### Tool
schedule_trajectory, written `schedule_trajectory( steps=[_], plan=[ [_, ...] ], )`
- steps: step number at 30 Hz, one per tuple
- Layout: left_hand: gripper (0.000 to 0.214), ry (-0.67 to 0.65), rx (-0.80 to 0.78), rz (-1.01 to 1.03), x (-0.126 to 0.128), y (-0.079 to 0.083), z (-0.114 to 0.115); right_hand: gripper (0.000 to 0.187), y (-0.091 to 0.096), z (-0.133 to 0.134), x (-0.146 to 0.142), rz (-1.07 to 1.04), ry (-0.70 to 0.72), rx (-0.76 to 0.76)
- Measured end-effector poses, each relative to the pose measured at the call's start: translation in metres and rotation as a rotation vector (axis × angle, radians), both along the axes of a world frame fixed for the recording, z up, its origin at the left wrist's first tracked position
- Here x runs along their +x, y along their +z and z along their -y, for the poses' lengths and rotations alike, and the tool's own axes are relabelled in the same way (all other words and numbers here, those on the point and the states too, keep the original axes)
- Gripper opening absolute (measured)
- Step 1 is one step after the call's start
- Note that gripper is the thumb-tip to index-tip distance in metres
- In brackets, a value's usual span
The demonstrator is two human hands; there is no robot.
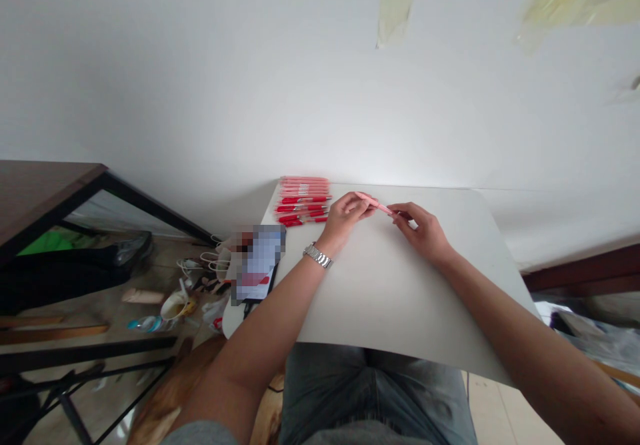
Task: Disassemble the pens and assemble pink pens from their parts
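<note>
A seated person holds a pink pen [374, 203] between both hands above the far part of a white tabletop [400, 291], seen from the head camera. The left hand [345, 217] is closed narrowly, its fingertips pinched round the pen's left end; the right hand [423, 233] is likewise closed, thumb and forefinger nipping the pen's right end. The pen lies nearly level between them, tipped slightly down to the right, and whether it rests on the surface cannot be told. Just left of the left hand, a row of red and pink pens [303, 200] lies side by side at the table's far left corner. A silver wristwatch [317, 255] sits on the left wrist, and a blurred phone [257, 263] rests at the table's left edge, near the forearm
</note>
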State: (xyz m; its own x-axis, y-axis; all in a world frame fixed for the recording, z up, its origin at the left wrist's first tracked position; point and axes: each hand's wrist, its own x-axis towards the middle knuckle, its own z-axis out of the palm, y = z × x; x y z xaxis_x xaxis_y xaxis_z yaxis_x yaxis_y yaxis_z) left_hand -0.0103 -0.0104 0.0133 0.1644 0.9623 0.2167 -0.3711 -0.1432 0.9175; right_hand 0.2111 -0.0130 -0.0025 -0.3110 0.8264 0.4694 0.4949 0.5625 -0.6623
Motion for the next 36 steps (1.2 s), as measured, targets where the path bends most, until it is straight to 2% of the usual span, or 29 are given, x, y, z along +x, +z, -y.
schedule_trajectory(
  steps=[6,14,16,20,28,36],
  plan=[
    [0.034,0.02,0.003,-0.015,0.0,-0.003,-0.001,0.029,0.001,0.0,0.0,-0.002,0.011,-0.008],
    [0.032,0.098,-0.027,0.035,-0.003,-0.006,-0.007,0.037,-0.007,-0.003,0.002,-0.054,-0.06,-0.026],
    [0.033,0.113,-0.045,0.045,-0.004,-0.007,-0.008,0.034,-0.009,-0.005,0.003,-0.062,-0.082,-0.029],
    [0.034,0.106,-0.067,0.056,-0.004,-0.006,-0.008,0.03,-0.007,-0.005,0.004,-0.056,-0.099,-0.063],
    [0.028,0.041,-0.034,0.061,-0.002,-0.003,-0.006,0.046,0.002,-0.001,0.003,-0.007,-0.094,-0.153],
    [0.033,0.135,-0.078,0.082,-0.004,-0.006,-0.01,0.044,-0.01,-0.005,0.003,-0.118,-0.108,-0.125]
  ],
)
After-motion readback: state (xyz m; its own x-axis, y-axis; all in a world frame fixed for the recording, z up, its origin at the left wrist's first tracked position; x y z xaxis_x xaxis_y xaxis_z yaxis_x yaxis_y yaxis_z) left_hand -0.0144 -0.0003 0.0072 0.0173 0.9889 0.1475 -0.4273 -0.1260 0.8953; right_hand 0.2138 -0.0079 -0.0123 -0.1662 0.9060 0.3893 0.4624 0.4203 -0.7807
